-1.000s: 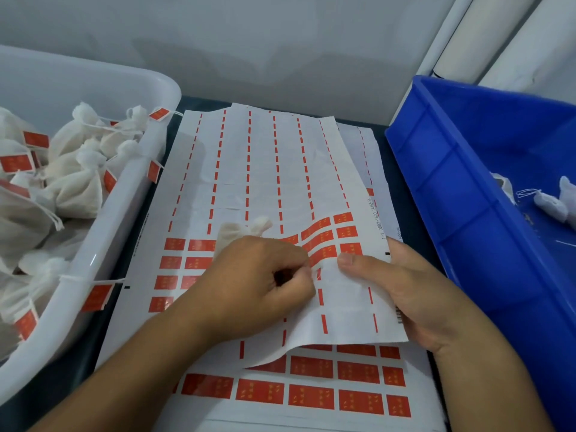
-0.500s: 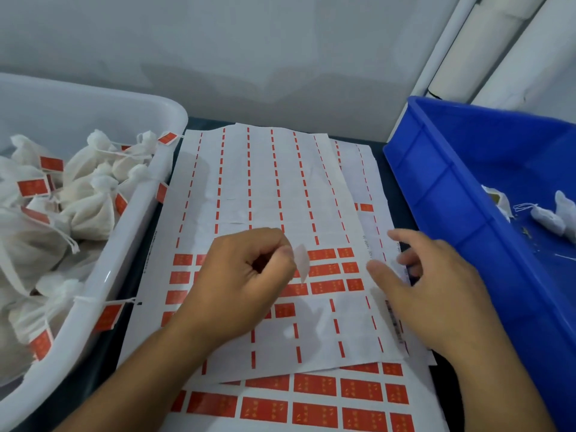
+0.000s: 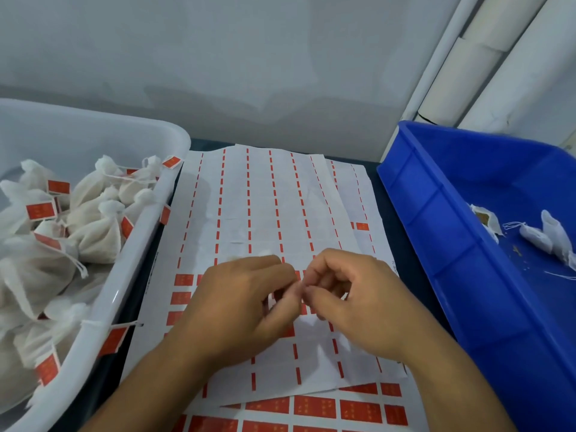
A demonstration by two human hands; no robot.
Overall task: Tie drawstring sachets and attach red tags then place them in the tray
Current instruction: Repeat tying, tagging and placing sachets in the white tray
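Observation:
My left hand (image 3: 237, 304) and my right hand (image 3: 361, 300) meet fingertip to fingertip over the tag sheet (image 3: 265, 198). Both have curled fingers that pinch something small between them, where the peeled red tag was; the tag itself is hidden by the fingers. A bit of white sachet cloth (image 3: 266, 252) peeks out beyond my left knuckles. The white tray (image 3: 149, 244) on the left holds several tied sachets (image 3: 93, 232) with red tags. Rows of red tags (image 3: 182, 280) still sit on the sheet by my left hand.
A blue bin (image 3: 436, 244) on the right holds a few untagged sachets (image 3: 554, 235) and loose string. A second sheet of red tags (image 3: 314, 406) lies under the top one near me. A grey wall closes the back.
The lifted sheet was let go and lies flat. My left hand peeled off a tag. My right hand left the sheet edge and moved left to meet the left fingertips.

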